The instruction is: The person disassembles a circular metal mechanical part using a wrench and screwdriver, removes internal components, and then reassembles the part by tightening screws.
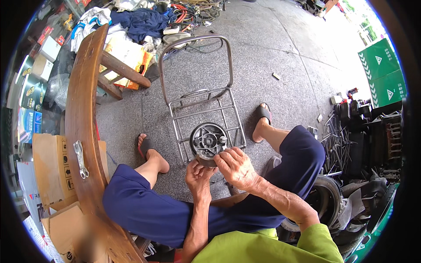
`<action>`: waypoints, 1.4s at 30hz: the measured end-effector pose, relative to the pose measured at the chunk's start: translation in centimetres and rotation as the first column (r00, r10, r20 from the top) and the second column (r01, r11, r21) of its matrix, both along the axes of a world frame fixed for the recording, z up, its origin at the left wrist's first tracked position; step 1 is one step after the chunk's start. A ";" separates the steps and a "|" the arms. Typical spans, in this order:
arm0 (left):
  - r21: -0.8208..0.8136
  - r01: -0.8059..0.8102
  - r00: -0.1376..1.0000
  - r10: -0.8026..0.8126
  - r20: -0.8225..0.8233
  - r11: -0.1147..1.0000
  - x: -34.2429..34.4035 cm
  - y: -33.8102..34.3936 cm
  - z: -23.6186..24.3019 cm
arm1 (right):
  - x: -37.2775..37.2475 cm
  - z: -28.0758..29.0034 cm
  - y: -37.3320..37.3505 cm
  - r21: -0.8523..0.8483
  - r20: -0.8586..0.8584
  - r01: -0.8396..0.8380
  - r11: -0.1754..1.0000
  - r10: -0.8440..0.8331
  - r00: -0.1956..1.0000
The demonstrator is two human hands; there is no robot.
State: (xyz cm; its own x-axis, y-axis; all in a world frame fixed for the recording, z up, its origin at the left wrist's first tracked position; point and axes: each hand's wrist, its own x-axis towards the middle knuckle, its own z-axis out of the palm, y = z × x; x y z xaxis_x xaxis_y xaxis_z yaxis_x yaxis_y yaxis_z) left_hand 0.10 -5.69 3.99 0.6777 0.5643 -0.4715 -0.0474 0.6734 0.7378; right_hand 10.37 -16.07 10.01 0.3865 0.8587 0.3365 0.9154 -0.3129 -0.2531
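My left hand (pixel 197 177) and my right hand (pixel 238 169) are closed on a curved dark metal piece (pixel 206 160), held between their fingertips at the near side of a round metal hub plate (pixel 208 138). The plate has spoke-like parts and a central boss. It is over a tubular metal rack (pixel 240 133) with a tall looped bar, standing on the floor between my legs. Part of the held piece is hidden behind my fingers.
A wooden bench (pixel 83 70) runs along my left, with wrenches (pixel 80 160) on it and cardboard boxes (pixel 55 171) beside it. Cloths and cables (pixel 140 22) heap at the back left. Metal scrap (pixel 344 140), a tire (pixel 326 193) and green panels (pixel 381 70) are on the right.
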 end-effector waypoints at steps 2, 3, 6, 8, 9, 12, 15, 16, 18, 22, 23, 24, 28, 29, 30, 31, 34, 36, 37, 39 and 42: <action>0.052 0.012 1.000 -0.012 0.000 0.999 0.1 0.2 -0.1 | -0.1 -0.3 0.3 0.013 0.021 -0.002 1.000 0.002 1.000; 0.103 0.022 1.000 -0.020 -0.023 0.994 0.1 0.4 -0.4 | -0.2 -0.5 0.4 0.021 0.017 0.003 1.000 -0.004 1.000; 0.116 0.016 1.000 -0.014 -0.025 0.993 0.0 0.6 -0.9 | -0.4 -0.7 0.8 0.036 -0.007 0.020 0.999 -0.020 1.000; 0.088 -0.007 1.000 0.008 -0.018 0.996 0.3 0.5 -0.9 | -0.4 -0.9 0.9 0.035 -0.008 0.031 0.999 -0.030 1.000; 0.078 -0.020 1.000 0.022 -0.020 0.997 0.5 0.4 -0.6 | -0.4 -1.1 0.9 0.033 -0.009 0.037 0.999 -0.037 0.999; 0.072 -0.021 0.996 0.026 -0.080 0.997 1.3 0.4 0.3 | -0.3 -1.8 0.9 0.042 -0.004 0.061 0.997 -0.061 0.998; 0.128 -0.016 0.992 0.032 -0.125 0.992 1.6 0.3 0.2 | 0.1 -1.7 1.0 0.033 -0.016 0.044 0.998 -0.044 0.999; 0.154 -0.017 0.990 0.038 -0.133 0.988 1.6 0.2 0.1 | 0.1 -1.8 1.0 0.021 -0.015 0.043 0.999 -0.042 0.999; 0.195 -0.041 0.992 0.063 -0.105 0.980 1.5 0.1 -0.4 | -0.1 -1.6 1.3 0.037 -0.031 0.062 0.997 -0.061 0.998; 0.205 -0.071 0.984 0.102 -0.147 0.976 1.9 -0.1 -0.3 | 0.3 -1.6 1.6 0.076 -0.059 0.080 0.994 -0.076 0.995; 0.226 -0.061 0.981 0.100 -0.166 0.972 2.0 -0.1 -0.2 | 0.4 -1.6 1.6 0.074 -0.071 0.081 0.994 -0.075 0.995; 0.222 -0.064 0.981 0.102 -0.162 0.973 2.0 -0.1 -0.1 | 0.3 -1.6 1.7 0.073 -0.083 0.081 0.994 -0.075 0.994; 0.215 -0.087 0.983 0.119 -0.140 0.973 2.1 -0.3 -0.5 | 0.6 -2.1 1.4 0.044 -0.096 0.068 0.997 -0.063 0.993; 0.215 -0.095 0.983 0.125 -0.132 0.972 2.0 -0.4 -0.6 | 0.7 -2.2 1.3 0.039 -0.100 0.063 0.997 -0.059 0.993; 0.204 -0.099 0.984 0.126 -0.128 0.974 2.1 -0.4 -0.6 | 0.8 -2.4 1.3 0.040 -0.105 0.061 0.997 -0.056 0.993; 0.192 -0.102 0.984 0.128 -0.125 0.976 2.1 -0.4 -0.7 | 0.9 -2.5 1.3 0.041 -0.109 0.060 0.997 -0.055 0.992; 0.208 -0.104 0.981 0.135 -0.141 0.973 2.1 -0.8 -1.1 | 0.9 -2.7 1.4 0.046 -0.115 0.069 0.997 -0.063 0.991; 0.206 -0.108 0.979 0.140 -0.147 0.973 2.1 -0.9 -1.2 | 0.9 -2.8 1.6 0.049 -0.120 0.080 0.996 -0.074 0.990; 0.189 -0.113 0.980 0.141 -0.142 0.975 2.1 -0.9 -1.1 | 0.8 -2.8 1.6 0.050 -0.121 0.088 0.995 -0.081 0.989; 0.154 -0.122 0.981 0.142 -0.131 0.981 2.3 -0.9 -0.9 | 0.9 -3.3 1.3 0.045 -0.126 0.071 0.996 -0.065 0.990; 0.166 -0.102 0.984 0.124 -0.131 0.981 2.5 -0.8 -0.7 | 0.9 -3.1 1.4 0.061 -0.133 0.090 0.994 -0.081 0.988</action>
